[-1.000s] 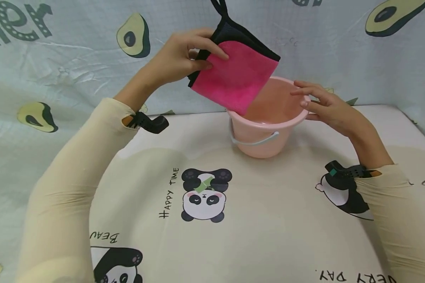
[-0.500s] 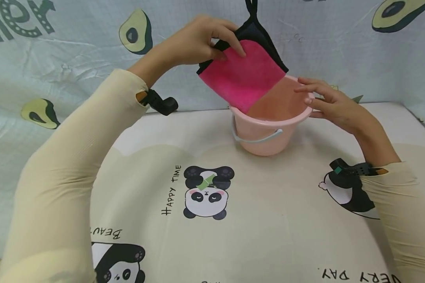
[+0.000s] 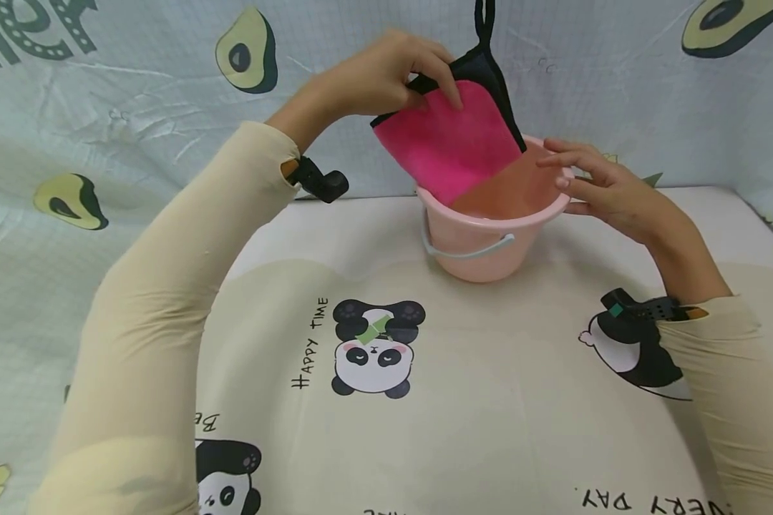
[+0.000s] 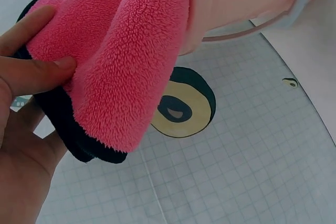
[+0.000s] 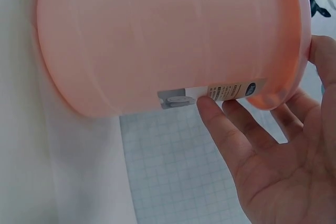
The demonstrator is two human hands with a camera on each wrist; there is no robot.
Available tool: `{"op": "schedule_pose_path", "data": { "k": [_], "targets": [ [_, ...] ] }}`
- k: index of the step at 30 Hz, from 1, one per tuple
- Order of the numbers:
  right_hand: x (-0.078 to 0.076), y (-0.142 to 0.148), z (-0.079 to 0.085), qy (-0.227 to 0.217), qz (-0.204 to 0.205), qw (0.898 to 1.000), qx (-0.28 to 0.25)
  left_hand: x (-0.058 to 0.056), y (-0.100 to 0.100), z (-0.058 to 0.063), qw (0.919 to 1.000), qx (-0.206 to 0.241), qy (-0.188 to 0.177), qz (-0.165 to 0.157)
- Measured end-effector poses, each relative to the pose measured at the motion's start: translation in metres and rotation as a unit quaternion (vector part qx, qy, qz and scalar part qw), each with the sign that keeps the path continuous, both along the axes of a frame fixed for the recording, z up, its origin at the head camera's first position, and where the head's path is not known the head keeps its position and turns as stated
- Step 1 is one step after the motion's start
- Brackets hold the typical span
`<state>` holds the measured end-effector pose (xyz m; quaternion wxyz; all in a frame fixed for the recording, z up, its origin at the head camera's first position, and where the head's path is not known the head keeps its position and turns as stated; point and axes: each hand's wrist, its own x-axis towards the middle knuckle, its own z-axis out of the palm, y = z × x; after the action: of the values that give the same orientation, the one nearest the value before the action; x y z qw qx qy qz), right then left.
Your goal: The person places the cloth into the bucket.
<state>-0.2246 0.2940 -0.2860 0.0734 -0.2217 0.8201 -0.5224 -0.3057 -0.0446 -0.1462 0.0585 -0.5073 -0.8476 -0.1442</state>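
Note:
My left hand [image 3: 402, 75] pinches a pink plush cleaning cloth [image 3: 457, 139] near its black upper edge, thumb in front. A black loop stands up from the cloth's top corner. Its lower corner dips inside the rim of a peach plastic bucket [image 3: 483, 247], and the left wrist view shows the fluffy pile [image 4: 131, 56] against the bucket's rim. My right hand [image 3: 618, 189] holds the bucket's right rim. In the right wrist view, fingertips [image 5: 207, 103] touch the outer wall beside a label.
The bucket stands near the back of a table [image 3: 489, 400] covered with a panda-print cloth. Its pale blue handle [image 3: 470, 254] hangs down in front. An avocado-print sheet [image 3: 167, 86] hangs behind.
My left hand has moved right, carrying the cloth over the bucket; the cloth now hangs lower inside the rim. The right hand stays on the rim.

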Motion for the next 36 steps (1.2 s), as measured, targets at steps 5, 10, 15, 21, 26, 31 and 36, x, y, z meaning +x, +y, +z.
{"op": "schedule_pose_path", "data": {
  "k": [5, 10, 15, 21, 26, 31, 36],
  "targets": [
    [0.003, 0.001, 0.0, -0.005, -0.011, 1.0, 0.014, -0.003, 0.012, 0.001, 0.9996, -0.025, -0.003, 0.013],
    [0.004, 0.004, -0.001, -0.009, -0.008, 1.0, 0.007, -0.006, 0.024, 0.001, 0.9986, -0.047, -0.01, 0.022],
    [0.004, 0.007, -0.002, -0.008, -0.01, 1.0, 0.011, -0.007, 0.039, -0.003, 0.9964, -0.069, -0.043, 0.025],
    [0.006, 0.01, -0.002, -0.016, -0.012, 1.0, 0.005, -0.009, 0.057, -0.006, 0.9938, -0.089, -0.066, 0.01],
    [0.007, 0.011, -0.001, -0.019, -0.007, 1.0, -0.016, -0.012, 0.069, -0.006, 0.9926, -0.097, -0.072, 0.009],
    [0.007, 0.008, -0.002, -0.03, -0.006, 0.999, -0.033, -0.016, 0.073, -0.008, 0.9897, -0.114, -0.085, 0.007],
    [0.007, 0.006, -0.002, -0.039, -0.01, 0.999, -0.036, -0.019, 0.073, -0.01, 0.9875, -0.111, -0.111, 0.015]
  ]
}}
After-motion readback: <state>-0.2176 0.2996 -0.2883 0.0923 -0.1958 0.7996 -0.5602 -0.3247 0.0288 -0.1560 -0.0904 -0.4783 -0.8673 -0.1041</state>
